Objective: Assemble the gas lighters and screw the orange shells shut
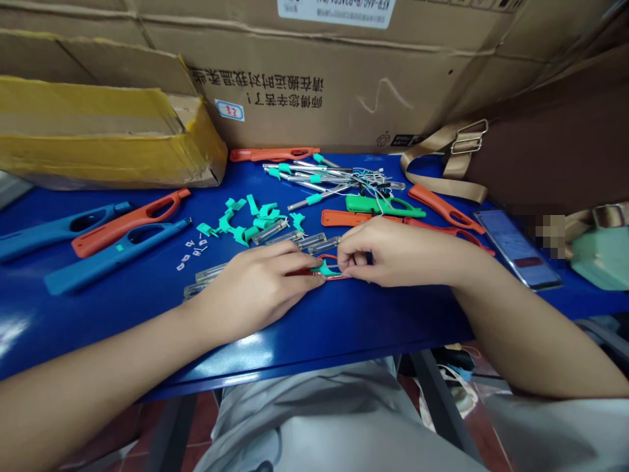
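My left hand (255,285) and my right hand (393,252) meet at the middle of the blue table (122,308). Both pinch a small assembly between them: an orange lighter shell half (334,276) lying flat with a teal trigger piece (325,268) on it. The fingers of both hands are curled shut on it and hide most of it. Just behind the hands lie a few clear tubes (309,240). A loose heap of teal trigger pieces (248,219) sits a little further back on the left.
Blue and orange shell halves (125,226) lie at the left. Metal nozzle rods with wires (324,177), a green shell (383,206) and more orange shells (445,206) lie at the back right. A phone (515,249), a brown bag (555,144) and cardboard boxes (344,92) ring the table.
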`<action>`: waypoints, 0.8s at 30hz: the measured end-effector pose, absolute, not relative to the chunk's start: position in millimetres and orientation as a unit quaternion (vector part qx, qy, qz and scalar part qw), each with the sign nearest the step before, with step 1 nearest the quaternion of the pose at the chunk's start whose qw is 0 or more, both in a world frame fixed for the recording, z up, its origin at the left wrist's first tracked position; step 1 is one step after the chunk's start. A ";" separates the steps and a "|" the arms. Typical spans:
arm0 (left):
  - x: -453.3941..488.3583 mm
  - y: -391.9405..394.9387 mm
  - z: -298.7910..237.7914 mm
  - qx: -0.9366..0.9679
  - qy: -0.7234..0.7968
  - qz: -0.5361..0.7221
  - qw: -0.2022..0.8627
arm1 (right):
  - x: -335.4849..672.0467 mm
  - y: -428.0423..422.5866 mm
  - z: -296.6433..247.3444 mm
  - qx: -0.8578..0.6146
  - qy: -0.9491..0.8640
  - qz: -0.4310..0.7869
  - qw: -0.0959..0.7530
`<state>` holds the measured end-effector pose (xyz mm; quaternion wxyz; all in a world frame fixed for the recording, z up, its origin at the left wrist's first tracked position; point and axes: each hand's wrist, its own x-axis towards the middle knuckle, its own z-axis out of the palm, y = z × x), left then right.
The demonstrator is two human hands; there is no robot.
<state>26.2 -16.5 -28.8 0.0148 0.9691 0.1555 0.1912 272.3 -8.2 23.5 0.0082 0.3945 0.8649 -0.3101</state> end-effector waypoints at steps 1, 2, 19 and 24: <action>26.6 -16.6 -28.9 0.969 0.155 0.192 0.016 | 271.8 -8.1 23.2 0.397 0.864 -0.308 0.004; 27.0 -16.7 -29.0 0.969 0.154 0.193 0.017 | 271.3 -8.1 22.9 0.399 0.864 -0.306 0.000; 25.6 -18.0 -27.3 0.968 0.160 0.195 0.008 | 271.5 -13.3 21.2 0.354 0.902 -0.246 0.016; 27.1 -18.8 -26.6 0.969 0.157 0.191 0.000 | 270.7 -14.9 16.4 0.352 0.906 -0.235 0.010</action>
